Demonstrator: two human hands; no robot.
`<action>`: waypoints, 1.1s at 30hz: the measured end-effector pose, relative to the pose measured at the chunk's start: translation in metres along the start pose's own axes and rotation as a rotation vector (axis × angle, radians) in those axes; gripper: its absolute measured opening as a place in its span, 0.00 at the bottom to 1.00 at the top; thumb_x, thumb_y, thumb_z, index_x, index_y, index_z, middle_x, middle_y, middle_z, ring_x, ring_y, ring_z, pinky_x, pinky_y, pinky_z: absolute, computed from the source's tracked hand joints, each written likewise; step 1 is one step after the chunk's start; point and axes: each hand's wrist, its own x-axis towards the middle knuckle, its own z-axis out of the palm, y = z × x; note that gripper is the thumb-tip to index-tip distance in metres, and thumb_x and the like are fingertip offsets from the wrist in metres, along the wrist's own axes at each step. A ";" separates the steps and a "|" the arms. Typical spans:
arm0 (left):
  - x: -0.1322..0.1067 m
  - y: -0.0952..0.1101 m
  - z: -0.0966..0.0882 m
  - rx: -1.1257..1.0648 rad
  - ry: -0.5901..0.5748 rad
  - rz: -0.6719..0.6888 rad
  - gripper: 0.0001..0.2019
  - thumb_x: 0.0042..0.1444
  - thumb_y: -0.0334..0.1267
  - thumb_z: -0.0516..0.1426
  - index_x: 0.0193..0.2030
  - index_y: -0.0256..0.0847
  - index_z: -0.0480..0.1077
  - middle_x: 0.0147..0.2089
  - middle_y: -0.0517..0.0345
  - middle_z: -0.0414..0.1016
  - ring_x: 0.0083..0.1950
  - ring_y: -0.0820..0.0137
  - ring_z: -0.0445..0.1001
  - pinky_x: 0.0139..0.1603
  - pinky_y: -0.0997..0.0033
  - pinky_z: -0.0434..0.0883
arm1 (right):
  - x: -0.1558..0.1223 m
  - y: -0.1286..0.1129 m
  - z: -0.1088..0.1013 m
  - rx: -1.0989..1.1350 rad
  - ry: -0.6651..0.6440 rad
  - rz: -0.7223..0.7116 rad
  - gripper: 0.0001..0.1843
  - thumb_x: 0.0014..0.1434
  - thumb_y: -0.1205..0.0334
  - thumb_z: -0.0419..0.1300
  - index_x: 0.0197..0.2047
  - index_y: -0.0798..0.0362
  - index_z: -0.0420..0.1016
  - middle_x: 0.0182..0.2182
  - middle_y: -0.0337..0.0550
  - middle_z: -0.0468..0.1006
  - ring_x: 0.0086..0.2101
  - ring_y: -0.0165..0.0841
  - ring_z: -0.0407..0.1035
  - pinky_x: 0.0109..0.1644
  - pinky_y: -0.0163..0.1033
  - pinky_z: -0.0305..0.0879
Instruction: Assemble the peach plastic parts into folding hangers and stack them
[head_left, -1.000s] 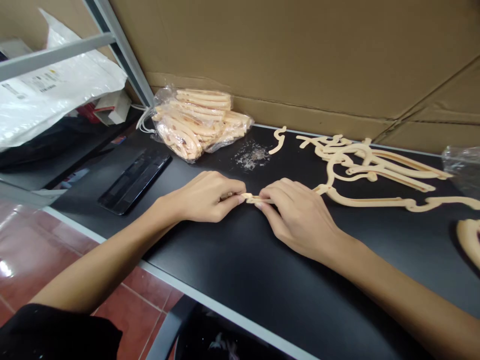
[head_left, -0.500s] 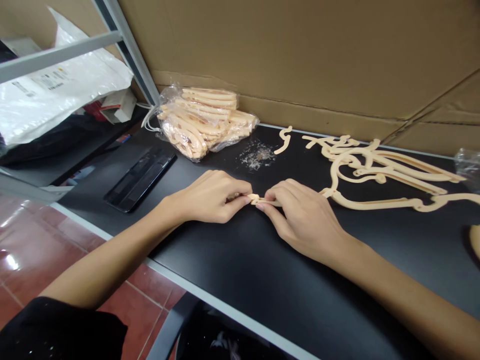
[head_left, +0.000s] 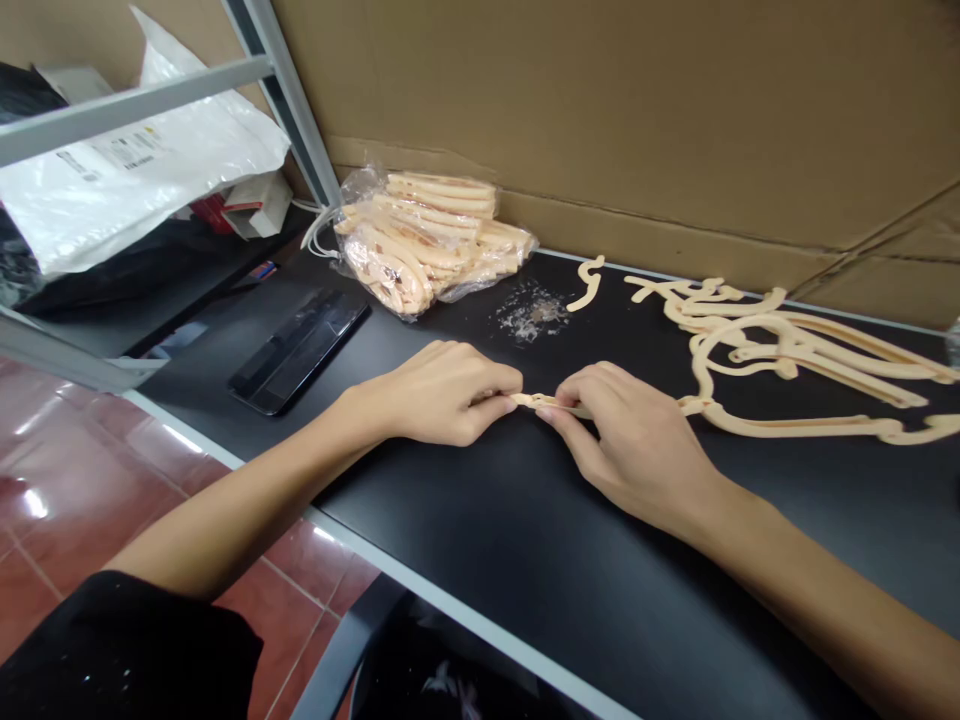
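Note:
A cream plastic folding clothes hanger point(head_left: 799, 425) spans the black tabletop, and both hands grip its left arm. My left hand point(head_left: 450, 392) pinches the end piece between thumb and fingers. Just right of it, my right hand point(head_left: 637, 440) has its thumb and fingertips closed on the same arm. Between the fingertips a short jointed stretch shows, nearly in line with the arm. Beyond my right hand the hanger continues to its centre joint and far arm; the right palm hides part of it.
Several more cream hanger parts point(head_left: 840, 360) are heaped at the back right, near a loose hook-shaped piece point(head_left: 589, 283). A clear bag of cream parts point(head_left: 427, 245) lies by the cardboard wall. A dark phone point(head_left: 300, 350) rests left, below white packaging point(head_left: 150, 170) on a metal frame.
The view has shifted slightly left. The end piece at my left fingertips looks more in line with the arm, and more of it shows between the hands, which keep their hold.

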 end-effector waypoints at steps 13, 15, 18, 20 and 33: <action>0.000 -0.003 -0.006 -0.161 -0.053 -0.027 0.12 0.63 0.38 0.53 0.28 0.38 0.70 0.21 0.66 0.60 0.23 0.77 0.55 0.27 0.72 0.51 | 0.001 -0.002 -0.002 0.078 -0.028 -0.045 0.07 0.66 0.66 0.56 0.34 0.53 0.65 0.30 0.43 0.73 0.31 0.36 0.65 0.36 0.42 0.61; 0.000 -0.003 -0.006 -0.154 -0.056 -0.022 0.12 0.62 0.37 0.52 0.28 0.39 0.69 0.21 0.66 0.60 0.23 0.77 0.55 0.26 0.72 0.51 | 0.001 -0.002 -0.002 0.093 -0.038 -0.051 0.07 0.67 0.66 0.55 0.34 0.52 0.65 0.30 0.44 0.73 0.32 0.36 0.65 0.36 0.42 0.62; 0.000 -0.001 -0.007 -0.140 -0.063 -0.019 0.11 0.61 0.36 0.53 0.27 0.39 0.68 0.21 0.66 0.60 0.22 0.76 0.54 0.27 0.72 0.51 | 0.001 -0.003 -0.003 0.117 -0.053 -0.050 0.08 0.68 0.65 0.54 0.34 0.51 0.65 0.30 0.44 0.73 0.32 0.36 0.66 0.36 0.42 0.62; -0.001 0.000 -0.008 -0.126 -0.073 -0.021 0.11 0.59 0.34 0.53 0.25 0.39 0.67 0.20 0.66 0.59 0.22 0.76 0.53 0.27 0.72 0.51 | 0.002 -0.003 -0.003 0.132 -0.054 -0.041 0.09 0.68 0.64 0.54 0.34 0.51 0.65 0.30 0.44 0.73 0.32 0.36 0.66 0.36 0.42 0.62; -0.002 0.003 -0.010 -0.142 -0.104 -0.043 0.11 0.61 0.35 0.53 0.29 0.39 0.71 0.22 0.65 0.64 0.23 0.76 0.56 0.28 0.73 0.53 | 0.001 0.002 -0.007 0.236 -0.071 -0.035 0.07 0.67 0.65 0.55 0.34 0.51 0.65 0.29 0.42 0.72 0.31 0.35 0.65 0.36 0.41 0.62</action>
